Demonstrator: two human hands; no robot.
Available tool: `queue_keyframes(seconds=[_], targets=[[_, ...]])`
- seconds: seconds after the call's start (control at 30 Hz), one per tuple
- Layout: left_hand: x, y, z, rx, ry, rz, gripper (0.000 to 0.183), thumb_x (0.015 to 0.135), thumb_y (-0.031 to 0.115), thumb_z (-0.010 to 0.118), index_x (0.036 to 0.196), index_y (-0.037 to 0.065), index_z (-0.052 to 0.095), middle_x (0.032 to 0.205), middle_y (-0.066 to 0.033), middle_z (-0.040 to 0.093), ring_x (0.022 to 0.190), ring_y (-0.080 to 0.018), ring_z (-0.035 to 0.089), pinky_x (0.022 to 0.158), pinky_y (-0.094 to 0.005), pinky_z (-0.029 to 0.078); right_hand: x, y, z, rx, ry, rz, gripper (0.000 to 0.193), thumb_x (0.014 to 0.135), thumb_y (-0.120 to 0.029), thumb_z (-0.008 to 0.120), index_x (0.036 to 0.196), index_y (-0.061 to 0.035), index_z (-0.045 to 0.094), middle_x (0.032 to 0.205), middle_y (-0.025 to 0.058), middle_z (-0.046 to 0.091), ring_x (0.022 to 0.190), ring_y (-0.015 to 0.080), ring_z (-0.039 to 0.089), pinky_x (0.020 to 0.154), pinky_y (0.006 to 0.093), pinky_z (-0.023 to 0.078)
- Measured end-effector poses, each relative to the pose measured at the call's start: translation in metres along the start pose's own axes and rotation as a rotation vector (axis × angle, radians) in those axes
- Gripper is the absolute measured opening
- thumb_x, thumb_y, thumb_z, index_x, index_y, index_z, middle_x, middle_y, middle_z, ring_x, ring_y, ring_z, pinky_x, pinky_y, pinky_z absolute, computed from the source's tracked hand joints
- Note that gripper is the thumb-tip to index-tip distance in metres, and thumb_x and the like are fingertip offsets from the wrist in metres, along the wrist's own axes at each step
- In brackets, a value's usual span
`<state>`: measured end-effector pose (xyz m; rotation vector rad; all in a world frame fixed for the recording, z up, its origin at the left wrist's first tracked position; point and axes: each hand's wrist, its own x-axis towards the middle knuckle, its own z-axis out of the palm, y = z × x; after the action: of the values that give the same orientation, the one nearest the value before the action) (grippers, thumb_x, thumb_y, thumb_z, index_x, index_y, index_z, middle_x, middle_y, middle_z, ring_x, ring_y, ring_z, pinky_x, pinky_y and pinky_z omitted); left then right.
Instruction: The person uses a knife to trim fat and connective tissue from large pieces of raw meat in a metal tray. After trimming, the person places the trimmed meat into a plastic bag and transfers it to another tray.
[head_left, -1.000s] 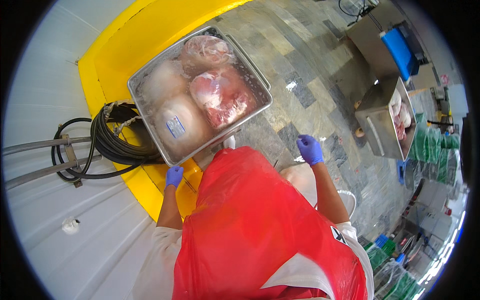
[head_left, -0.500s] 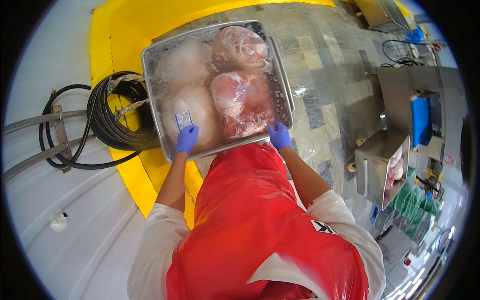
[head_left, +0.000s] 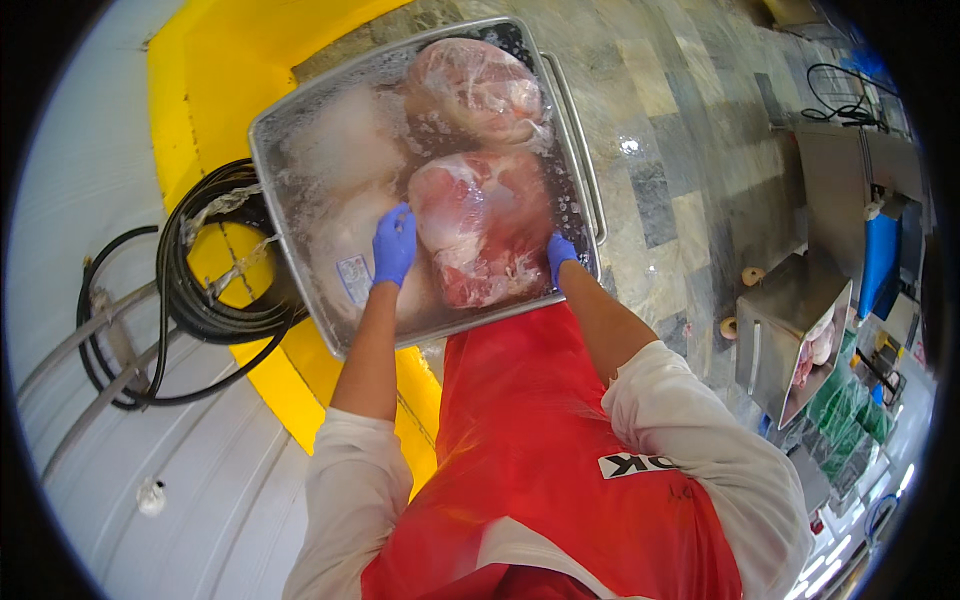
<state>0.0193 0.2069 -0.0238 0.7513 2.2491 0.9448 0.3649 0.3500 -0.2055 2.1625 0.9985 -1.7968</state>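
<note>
A metal tub of cloudy liquid holds large plastic-wrapped meat pieces. The near right meat piece is pink and breaks the surface, between my two hands. My left hand, in a blue glove, is at its left side with fingers curled together; whether they pinch the wrap is hidden. My right hand, also blue-gloved, is low at the meat's right side near the tub wall, its fingertips hidden. Beside my left hand lies a paler meat piece with a white-and-blue label. Another pink piece sits at the far right.
Left of the tub hangs a coiled black hose by metal rails. A yellow structure runs behind and under it. To the right, a metal bin with meat stands on the wet tiled floor.
My left hand has moved from the near rim, right and farther in, to the pink meat's left side. My right hand has shifted slightly farther in. The view has turned somewhat.
</note>
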Motion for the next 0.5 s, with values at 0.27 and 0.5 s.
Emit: queue_keyframes(seconds=[0.27, 0.5], targets=[[0.122, -0.014, 0.055, -0.283, -0.219, -0.269, 0.058, 0.102, 0.042, 0.056, 0.136, -0.004, 0.061, 0.139, -0.0205, 0.063, 0.129, -0.0311, 0.059, 0.109, -0.0385, 0.044, -0.013, -0.002, -0.010, 0.226, -0.140, 0.207, 0.060, 0.104, -0.047, 0.032, 0.145, -0.0103, 0.055, 0.145, 0.0120, 0.058, 0.132, 0.0322, 0.055, 0.107, 0.0442, 0.044], [0.154, -0.018, 0.066, -0.635, -0.367, -0.727, 0.055, 0.099, 0.043, 0.059, 0.131, 0.000, 0.066, 0.133, -0.0162, 0.066, 0.121, -0.0263, 0.062, 0.105, -0.0364, 0.047, 0.044, 0.043, -0.024, 0.262, -0.077, 0.272, 0.065, 0.104, -0.054, 0.031, 0.148, -0.0119, 0.052, 0.147, 0.0084, 0.056, 0.129, 0.0283, 0.053, 0.111, 0.0416, 0.041]])
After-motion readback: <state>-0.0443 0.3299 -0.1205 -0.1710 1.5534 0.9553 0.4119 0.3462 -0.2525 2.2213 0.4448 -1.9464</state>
